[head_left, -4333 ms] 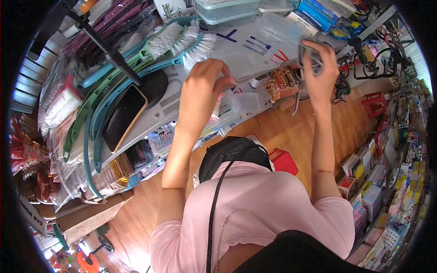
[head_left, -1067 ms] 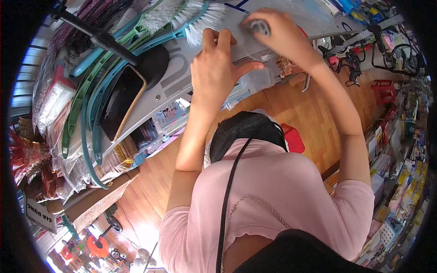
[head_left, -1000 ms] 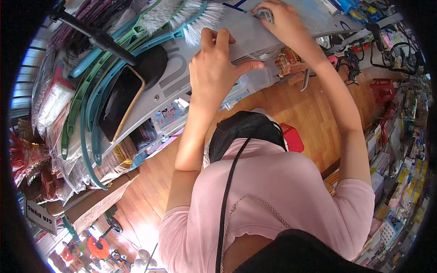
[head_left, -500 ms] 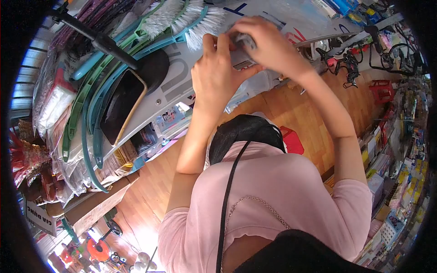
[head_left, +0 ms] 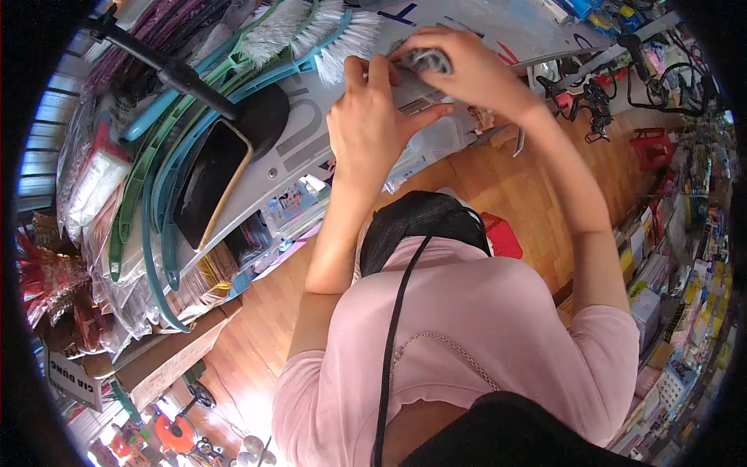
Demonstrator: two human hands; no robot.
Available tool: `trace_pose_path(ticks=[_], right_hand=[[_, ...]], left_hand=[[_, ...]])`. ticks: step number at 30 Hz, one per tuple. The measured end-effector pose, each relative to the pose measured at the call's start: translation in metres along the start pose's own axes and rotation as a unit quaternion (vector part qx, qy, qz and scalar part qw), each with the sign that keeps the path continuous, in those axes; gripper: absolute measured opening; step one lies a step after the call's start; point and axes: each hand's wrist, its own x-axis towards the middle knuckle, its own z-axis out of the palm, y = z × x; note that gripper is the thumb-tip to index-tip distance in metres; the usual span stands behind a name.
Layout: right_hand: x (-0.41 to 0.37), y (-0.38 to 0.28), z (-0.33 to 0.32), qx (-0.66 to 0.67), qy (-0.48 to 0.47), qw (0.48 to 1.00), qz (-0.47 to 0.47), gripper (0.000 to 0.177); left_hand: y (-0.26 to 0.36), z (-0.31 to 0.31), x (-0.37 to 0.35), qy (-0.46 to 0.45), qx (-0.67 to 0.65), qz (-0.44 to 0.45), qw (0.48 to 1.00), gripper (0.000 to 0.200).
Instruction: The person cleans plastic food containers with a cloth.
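Observation:
My left hand (head_left: pixel 364 128) is raised above the white panel (head_left: pixel 272 148), with bent fingers and the thumb stretched to the right. It appears to grip something between fingers and thumb that I cannot make out. My right hand (head_left: pixel 467 74) is closed around a crumpled grey cloth (head_left: pixel 430 61), close to the left fingertips. White-bristled brushes (head_left: pixel 342 50) with green and blue curved handles lie on the panel, left of my hands.
A black stand with a rod (head_left: pixel 175 74) rises at the upper left. Black cables (head_left: pixel 597 109) hang at the upper right. A red stool (head_left: pixel 650 148) stands on the wooden floor (head_left: pixel 537 202). Shelves of packaged goods (head_left: pixel 685 311) line the right; a cardboard box (head_left: pixel 175 354) is lower left.
My right hand has shifted slightly, and more of the grey cloth shows beside its fingers. My left hand has barely moved.

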Motion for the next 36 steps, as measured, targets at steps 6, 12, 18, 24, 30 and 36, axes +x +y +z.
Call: trace_pose_path(ticks=[6, 12, 18, 24, 30, 36], right_hand=[[0.006, 0.027, -0.014, -0.126, 0.046, 0.986, 0.1, 0.027], [0.009, 0.002, 0.013, -0.059, 0.046, 0.996, -0.046, 0.026], [0.007, 0.005, 0.004, 0.039, -0.024, 0.998, -0.044, 0.028], [-0.005, -0.005, -0.026, 0.062, -0.134, 0.983, -0.105, 0.025], [-0.026, 0.012, -0.054, 0.023, -0.159, 0.985, -0.068, 0.022], [-0.035, 0.041, -0.065, -0.109, -0.083, 0.99, 0.036, 0.023]], left_hand=[[0.005, -0.003, 0.001, -0.02, 0.018, -0.026, 0.999, 0.063], [-0.002, 0.001, 0.001, 0.006, 0.018, 0.017, 1.0, 0.066], [0.0, 0.002, 0.0, 0.034, 0.004, 0.019, 0.999, 0.075], [-0.003, 0.004, 0.001, 0.04, 0.031, 0.045, 0.998, 0.075], [0.0, 0.0, 0.002, 0.012, 0.019, 0.011, 1.0, 0.075], [0.002, -0.005, 0.001, -0.02, 0.017, 0.01, 1.0, 0.072]])
